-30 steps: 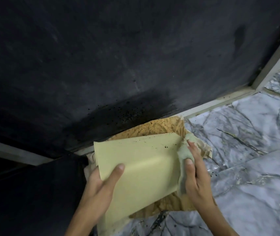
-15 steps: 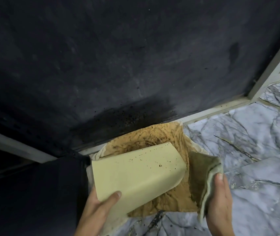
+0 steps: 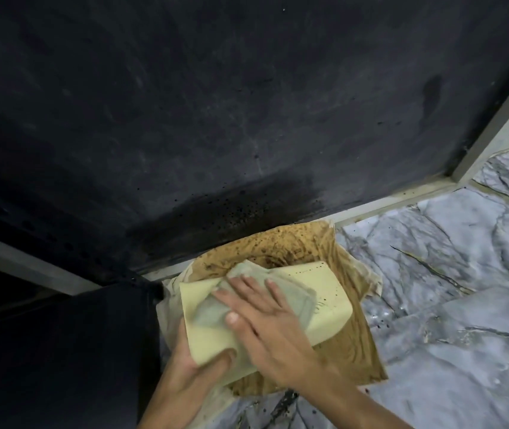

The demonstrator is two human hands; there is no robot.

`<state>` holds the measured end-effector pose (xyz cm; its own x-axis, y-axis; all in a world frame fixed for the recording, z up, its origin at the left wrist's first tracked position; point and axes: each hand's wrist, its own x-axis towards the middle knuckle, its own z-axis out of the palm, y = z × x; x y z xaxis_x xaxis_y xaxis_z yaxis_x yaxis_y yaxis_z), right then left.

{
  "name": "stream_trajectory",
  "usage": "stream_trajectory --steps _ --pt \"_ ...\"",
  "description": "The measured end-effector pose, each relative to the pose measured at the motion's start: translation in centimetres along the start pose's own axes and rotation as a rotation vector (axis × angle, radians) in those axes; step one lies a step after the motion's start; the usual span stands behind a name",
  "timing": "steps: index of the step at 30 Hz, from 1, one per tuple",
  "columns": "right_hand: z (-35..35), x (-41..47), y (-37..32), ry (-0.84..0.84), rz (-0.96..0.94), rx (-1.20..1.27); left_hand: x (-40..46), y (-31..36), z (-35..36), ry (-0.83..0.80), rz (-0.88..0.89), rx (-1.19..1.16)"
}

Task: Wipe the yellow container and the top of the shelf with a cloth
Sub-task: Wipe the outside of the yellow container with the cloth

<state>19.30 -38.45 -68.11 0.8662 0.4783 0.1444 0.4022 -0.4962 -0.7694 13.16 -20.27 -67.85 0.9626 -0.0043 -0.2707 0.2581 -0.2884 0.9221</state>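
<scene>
The pale yellow container [image 3: 324,308] lies tilted on its side over a stained brown paper [image 3: 349,351], dark specks near its right end. My left hand [image 3: 191,366] grips its lower left corner, thumb on the top face. My right hand [image 3: 265,317] lies flat on a grey-green cloth [image 3: 290,295], fingers spread, pressing it against the container's upper face. The cloth covers the upper left part of that face.
A large dark panel [image 3: 216,119] with black specks near its bottom edge rises behind. A pale frame strip [image 3: 402,199] runs along its base and up the right side. Grey marble surface [image 3: 448,274] spreads to the right. A dark block [image 3: 61,351] stands at the left.
My right hand had drawn away to the right holding the folded cloth; now it is back on top of the container, pressing the cloth flat. The left hand kept its grip.
</scene>
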Motion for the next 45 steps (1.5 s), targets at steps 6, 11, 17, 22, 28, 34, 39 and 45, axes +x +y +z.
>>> stream_trajectory --steps 6,11,17,22,28,34,39,45 --pt "1.9 3.3 -1.6 -0.132 -0.061 -0.156 0.7 0.6 0.8 0.014 0.053 -0.017" --pt "0.5 1.6 3.3 -0.081 0.155 -0.296 0.0 -0.3 0.4 0.065 0.020 -0.037" --pt "-3.2 -0.8 11.4 0.109 0.520 -0.274 0.6 -0.8 1.5 0.103 -0.051 -0.125" --pt "-0.5 -3.4 8.7 0.162 0.525 -0.263 0.2 -0.4 1.3 0.070 -0.037 -0.068" --pt "1.5 2.5 0.5 -0.085 0.079 -0.230 0.2 0.5 1.4 -0.006 0.093 -0.027" --pt "0.5 4.2 2.3 -0.117 0.106 -0.309 0.3 1.2 1.2 0.034 0.048 -0.048" --pt "-3.9 0.7 10.0 -0.041 0.363 -0.295 0.1 0.9 1.3 0.096 -0.047 -0.107" --pt "-3.2 -2.2 9.9 0.063 0.366 -0.312 0.8 1.2 1.3 0.101 -0.077 -0.088"
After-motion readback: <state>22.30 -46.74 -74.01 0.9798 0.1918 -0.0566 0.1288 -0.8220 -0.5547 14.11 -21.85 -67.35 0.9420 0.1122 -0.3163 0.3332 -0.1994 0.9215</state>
